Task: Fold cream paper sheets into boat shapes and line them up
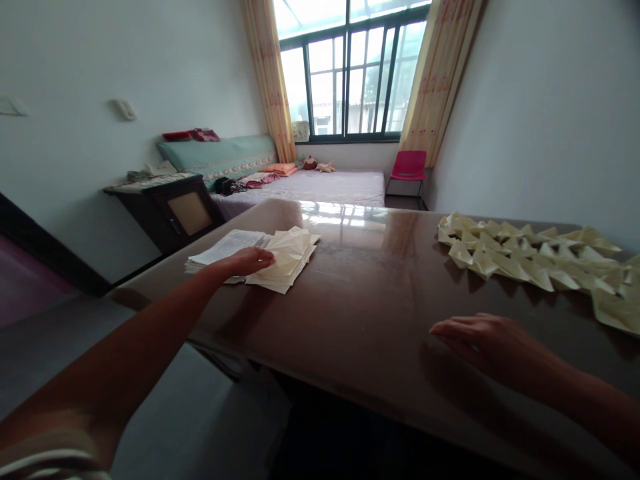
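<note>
On the left part of the table, my left hand [251, 259] reaches with outstretched fingers to the near left edge of a stack of cream paper sheets [293, 250]. The fingertips touch the stack; no sheet is visibly lifted. The top sheet shows crease lines fanning out. Just behind that hand, partly covered by it, lies a thicker pile of white paper sheets [227, 245]. My right hand [477, 341] is over the near right of the table, loosely curved and holding nothing. Beyond it, folded cream paper pieces [515, 257] with pointed peaks stand in rows.
The glossy brown table [360, 307] has its near edge close to my body. Past it are a bed [340, 183], a dark cabinet [185, 210] at left and a pink chair [408, 167] by the window [345, 80].
</note>
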The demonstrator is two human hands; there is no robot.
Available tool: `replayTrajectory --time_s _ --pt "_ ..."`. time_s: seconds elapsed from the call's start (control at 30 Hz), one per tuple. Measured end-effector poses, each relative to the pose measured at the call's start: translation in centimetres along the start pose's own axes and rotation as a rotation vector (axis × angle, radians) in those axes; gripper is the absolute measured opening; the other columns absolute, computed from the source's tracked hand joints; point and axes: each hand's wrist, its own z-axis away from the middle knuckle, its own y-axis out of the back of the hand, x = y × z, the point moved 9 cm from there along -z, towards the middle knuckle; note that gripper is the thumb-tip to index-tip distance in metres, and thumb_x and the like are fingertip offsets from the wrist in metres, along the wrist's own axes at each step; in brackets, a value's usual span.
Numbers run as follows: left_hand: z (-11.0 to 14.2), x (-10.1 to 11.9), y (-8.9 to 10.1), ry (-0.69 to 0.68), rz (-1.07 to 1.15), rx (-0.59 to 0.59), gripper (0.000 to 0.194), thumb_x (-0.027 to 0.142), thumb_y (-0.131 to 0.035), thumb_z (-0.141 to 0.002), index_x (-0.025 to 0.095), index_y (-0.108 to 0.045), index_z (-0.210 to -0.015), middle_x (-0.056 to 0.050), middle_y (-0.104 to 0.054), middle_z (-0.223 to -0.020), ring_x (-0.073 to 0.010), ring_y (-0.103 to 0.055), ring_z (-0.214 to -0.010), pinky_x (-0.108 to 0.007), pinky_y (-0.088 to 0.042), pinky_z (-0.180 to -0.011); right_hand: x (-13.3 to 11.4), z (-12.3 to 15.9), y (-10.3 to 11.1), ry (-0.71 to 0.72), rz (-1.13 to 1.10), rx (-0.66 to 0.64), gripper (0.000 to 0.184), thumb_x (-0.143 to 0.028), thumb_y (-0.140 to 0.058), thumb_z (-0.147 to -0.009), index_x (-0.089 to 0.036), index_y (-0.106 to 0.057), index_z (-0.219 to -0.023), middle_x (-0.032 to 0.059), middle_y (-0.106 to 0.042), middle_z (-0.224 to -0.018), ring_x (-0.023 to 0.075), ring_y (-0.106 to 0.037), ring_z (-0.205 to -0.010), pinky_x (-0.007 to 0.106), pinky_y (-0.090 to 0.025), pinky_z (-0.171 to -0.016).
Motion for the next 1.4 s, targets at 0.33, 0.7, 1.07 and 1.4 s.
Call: replayTrajectory --time_s 0.33,0.7,1.07,1.4 --pt "1.8 14.5 1.1 -0.212 -0.202 0.401 0.027 0.029 -0.036 -0.095 0.022 -0.057 -0.11 -0.008 -0.069 -0.091 -0.0215 -0.064 -0.085 -0.028 -0.044 -0.07 -2.3 -5.0 1.5 0.015 -0.037 0.121 0.034 -0.036 -0.045 -0.093 -0.03 -0.057 -0.124 0.0042 -0.068 -0.111 0.0191 -0.067 -0.09 0.029 -0.052 -0.073" --pt "2.4 30.8 -4.8 -0.765 -0.035 0.141 0.028 0.032 -0.047 -0.092 0.023 -0.055 -0.117 -0.009 -0.07 -0.096 -0.0222 -0.067 -0.086 -0.029 -0.049 -0.07 -0.9 -7.6 -3.2 0.281 -0.294 -0.088 0.029 -0.027 -0.046 -0.093 -0.03 -0.067 -0.112 0.0038 -0.067 -0.115 0.0207 -0.056 -0.109 0.039 -0.044 -0.097" --pt "-5.6 23.5 -6.2 -0.453 0.472 -0.105 0.028 0.039 -0.056 -0.081 0.016 -0.068 -0.092 -0.003 -0.071 -0.078 -0.0179 -0.064 -0.072 -0.025 -0.047 -0.065 6.1 -8.0 -5.8 -0.384 -0.759 -0.216 0.048 -0.057 -0.052 -0.083 -0.013 -0.067 -0.074 0.0036 -0.065 -0.07 0.0153 -0.058 -0.064 0.026 -0.05 -0.059" --pt "-9.1 22.9 -6.7 -0.22 0.428 0.113 0.067 0.031 -0.053 -0.082 0.02 -0.03 -0.144 -0.001 -0.067 -0.075 -0.0179 -0.061 -0.071 -0.029 -0.046 -0.072 8.8 -10.1 -5.1 -0.506 -0.35 -0.031 0.055 -0.031 -0.064 -0.077 -0.014 -0.048 -0.128 -0.0017 -0.064 -0.067 0.0111 -0.054 -0.055 0.02 -0.038 -0.052"
